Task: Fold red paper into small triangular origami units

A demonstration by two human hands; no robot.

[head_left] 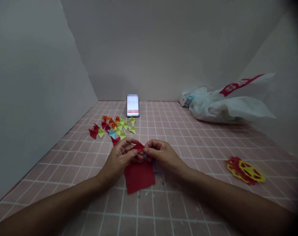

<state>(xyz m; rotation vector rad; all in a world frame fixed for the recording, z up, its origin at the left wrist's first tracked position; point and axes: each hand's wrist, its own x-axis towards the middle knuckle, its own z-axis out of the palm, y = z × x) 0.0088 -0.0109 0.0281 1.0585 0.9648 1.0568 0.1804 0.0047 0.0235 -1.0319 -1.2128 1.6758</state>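
A small folded piece of red paper [138, 147] is pinched between both hands, above the pink gridded tabletop. My left hand [123, 153] grips its left side, thumb in front and fingers behind. At its right corner, my right hand [161, 152] holds it between thumb and fingertips. Below the hands lies a flat red paper sheet [140, 177], with a purplish item [155, 167] partly showing at its right edge. Just beyond my left hand sits a red folded paper piece [115, 141], partly hidden by the fingers.
Several small folded paper birds [120, 125] in red, orange, yellow and blue lie at the far left. Behind them a lit phone [132, 105] stands upright. A white plastic bag [220, 106] and a box [184, 99] are at the back right. Red and yellow paper cutouts [246, 170] lie at right.
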